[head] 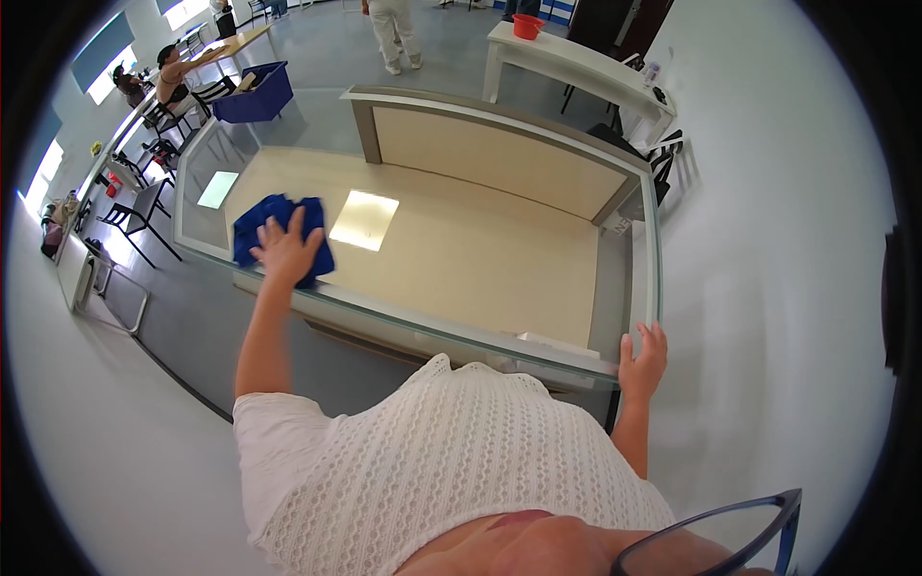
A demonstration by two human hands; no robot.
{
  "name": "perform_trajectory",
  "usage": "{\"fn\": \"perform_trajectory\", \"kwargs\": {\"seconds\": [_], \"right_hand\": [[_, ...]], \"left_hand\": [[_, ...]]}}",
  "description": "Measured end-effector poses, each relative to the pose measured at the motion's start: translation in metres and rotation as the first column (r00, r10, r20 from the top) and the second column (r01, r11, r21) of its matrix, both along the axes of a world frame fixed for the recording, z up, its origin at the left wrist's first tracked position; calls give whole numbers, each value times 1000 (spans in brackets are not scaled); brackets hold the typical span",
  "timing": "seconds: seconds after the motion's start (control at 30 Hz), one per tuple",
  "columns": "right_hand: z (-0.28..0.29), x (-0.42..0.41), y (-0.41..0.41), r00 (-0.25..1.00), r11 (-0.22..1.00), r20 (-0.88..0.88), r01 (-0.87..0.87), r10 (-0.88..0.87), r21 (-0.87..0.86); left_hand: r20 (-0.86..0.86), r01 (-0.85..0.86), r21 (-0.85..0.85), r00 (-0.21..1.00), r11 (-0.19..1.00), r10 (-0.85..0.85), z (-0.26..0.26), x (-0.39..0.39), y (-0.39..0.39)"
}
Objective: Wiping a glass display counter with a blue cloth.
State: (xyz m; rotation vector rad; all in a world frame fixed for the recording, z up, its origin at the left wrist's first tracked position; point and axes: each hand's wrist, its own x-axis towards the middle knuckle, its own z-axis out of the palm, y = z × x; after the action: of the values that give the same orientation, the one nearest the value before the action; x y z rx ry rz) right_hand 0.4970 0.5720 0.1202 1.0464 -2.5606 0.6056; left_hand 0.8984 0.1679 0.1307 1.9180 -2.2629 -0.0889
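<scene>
Before me is a display counter with a glass top [461, 281] edged by a pale frame. Through the glass a cream-coloured base panel [497, 252] shows. My left hand [284, 248] lies palm down with fingers spread on a crumpled blue cloth [317, 252], holding it against the glass near the front left edge. Part of the cloth is hidden under the hand. At the front right corner, my right hand [643, 363] rests on the glass edge with its fingers extended and nothing in it.
A white wall [763, 288] runs close along the right. Beyond the counter stands a white table [569, 61] with a red bucket [528, 27]. A blue bin [256, 97] and black chairs [144, 205] are at the left. Several people are farther off, one standing in white trousers [392, 29].
</scene>
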Motion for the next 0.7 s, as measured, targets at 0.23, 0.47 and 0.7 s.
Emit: {"fn": "perform_trajectory", "kwargs": {"seconds": [0.23,0.47,0.7], "right_hand": [[-8,-6,6,997,1000,72,-10,8,25],[-5,-4,4,999,999,49,-22,21,23],[-14,-12,7,998,999,56,-30,32,-34]], "left_hand": [[-6,637,29,771,770,-637,11,-139,80],[-116,979,-24,200,204,-973,9,-262,195],[-137,997,-13,-78,-77,-987,6,-305,242]]}}
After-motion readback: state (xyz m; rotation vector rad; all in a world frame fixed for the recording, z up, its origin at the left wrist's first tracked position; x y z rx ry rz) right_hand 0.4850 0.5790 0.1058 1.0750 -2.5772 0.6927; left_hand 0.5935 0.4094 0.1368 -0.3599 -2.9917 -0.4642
